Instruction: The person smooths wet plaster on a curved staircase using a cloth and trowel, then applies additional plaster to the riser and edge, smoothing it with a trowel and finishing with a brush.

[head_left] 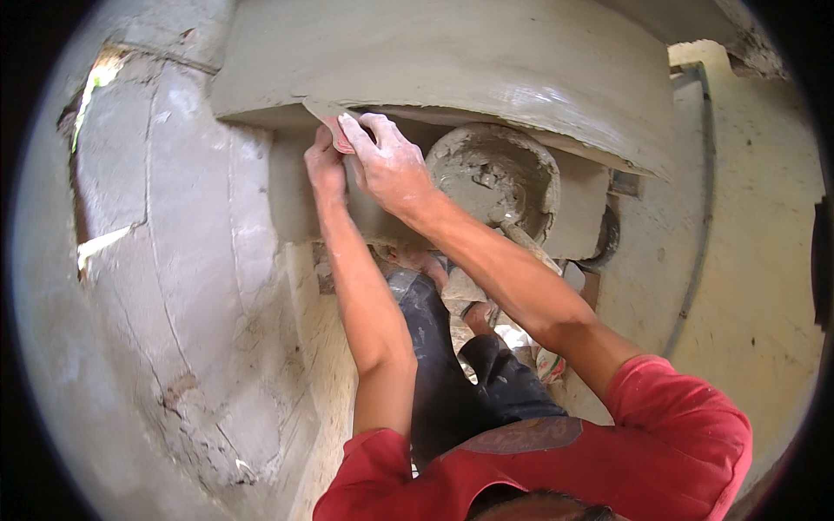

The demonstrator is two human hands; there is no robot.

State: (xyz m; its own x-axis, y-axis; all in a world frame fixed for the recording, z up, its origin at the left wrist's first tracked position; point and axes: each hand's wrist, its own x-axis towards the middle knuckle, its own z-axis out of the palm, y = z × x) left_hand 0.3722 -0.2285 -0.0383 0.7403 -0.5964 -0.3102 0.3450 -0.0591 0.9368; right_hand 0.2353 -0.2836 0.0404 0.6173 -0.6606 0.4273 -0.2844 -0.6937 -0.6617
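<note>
A thin, flat scraper (pixel 323 109) with red on its near part lies against the lower edge of a smooth grey plastered ledge (pixel 452 61). My right hand (pixel 393 172) pinches it from the right, thumb and fingers closed on the red part. My left hand (pixel 327 178) is closed at the scraper's near left side; the ledge and the scraper partly hide its fingertips. Grey paste coats both hands. Just right of my right hand stands a round bucket (pixel 546 165) with wet grey plaster (pixel 478 187) inside. A stick-like handle (pixel 526 243) leans at its near rim.
At left rises a rough, plastered wall (pixel 191 191) with cracks and a gap letting light through. To the right, a dark hose or cable (pixel 702 191) runs along a yellowish surface (pixel 756 243). My bare feet (pixel 421 260) stand below the bucket, among rubble and bags.
</note>
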